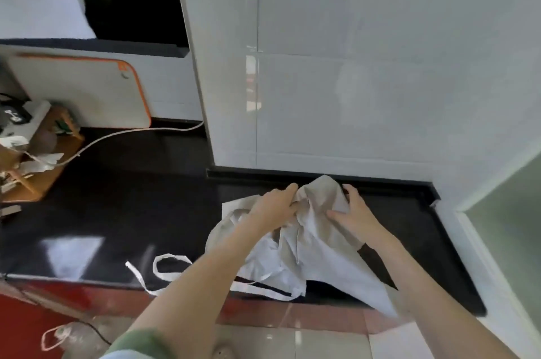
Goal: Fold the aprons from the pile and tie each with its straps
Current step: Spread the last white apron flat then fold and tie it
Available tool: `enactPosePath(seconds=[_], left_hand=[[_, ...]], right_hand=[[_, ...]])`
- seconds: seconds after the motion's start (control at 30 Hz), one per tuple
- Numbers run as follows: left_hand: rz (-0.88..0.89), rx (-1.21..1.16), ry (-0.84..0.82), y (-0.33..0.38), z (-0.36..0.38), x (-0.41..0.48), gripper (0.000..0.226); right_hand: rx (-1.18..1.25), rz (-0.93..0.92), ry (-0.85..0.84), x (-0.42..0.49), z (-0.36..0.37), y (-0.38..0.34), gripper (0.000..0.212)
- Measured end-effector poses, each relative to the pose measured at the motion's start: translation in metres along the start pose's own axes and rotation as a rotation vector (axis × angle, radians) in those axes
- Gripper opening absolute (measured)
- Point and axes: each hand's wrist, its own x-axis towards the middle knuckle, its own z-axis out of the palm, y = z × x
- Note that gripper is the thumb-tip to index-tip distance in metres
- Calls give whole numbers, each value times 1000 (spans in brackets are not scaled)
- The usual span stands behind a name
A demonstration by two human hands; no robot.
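Your two hands meet over a pale grey apron [319, 250] that lies crumpled on the black worktop [117, 212] near the tiled wall, its lower edge spilling over the front lip. Your left hand [275, 205] has its fingers curled into a bunch of cloth at the raised peak, and your right hand [355, 212] holds that peak from the other side, fingers behind and thumb in front. The cloth looks thin, light and floppy, so expect it to slump wherever unsupported; take it by corners or hem, and mind the narrow white strap [135, 273] trailing loose to the left.
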Motion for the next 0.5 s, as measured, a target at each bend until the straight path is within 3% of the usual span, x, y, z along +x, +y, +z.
enactPosePath(seconds=[0.07, 0.13, 0.17, 0.23, 0.3, 0.4, 0.47, 0.5], left_hand=[[-7, -4, -16, 25, 10, -10, 16], [24, -31, -60, 52, 14, -26, 21], [38, -51, -82, 61, 17, -32, 22], [79, -56, -187, 74, 23, -45, 16], [103, -22, -355, 77, 31, -54, 13], [102, -16, -656, 76, 35, -59, 41], [88, -149, -639, 78, 27, -62, 40], [84, -279, -529, 79, 24, -64, 38]], right_hand=[[26, 53, -60, -21, -19, 21, 49], [-22, 20, -4, -44, -38, 34, 13], [-52, -19, 33, -50, -43, 38, 9], [-71, -62, 85, -66, -54, 43, 26], [-73, -90, 91, -82, -63, 45, 28], [-73, -156, 77, -100, -71, 45, 20], [-33, -210, 57, -108, -72, 39, 22], [-12, -230, 40, -114, -72, 36, 24]])
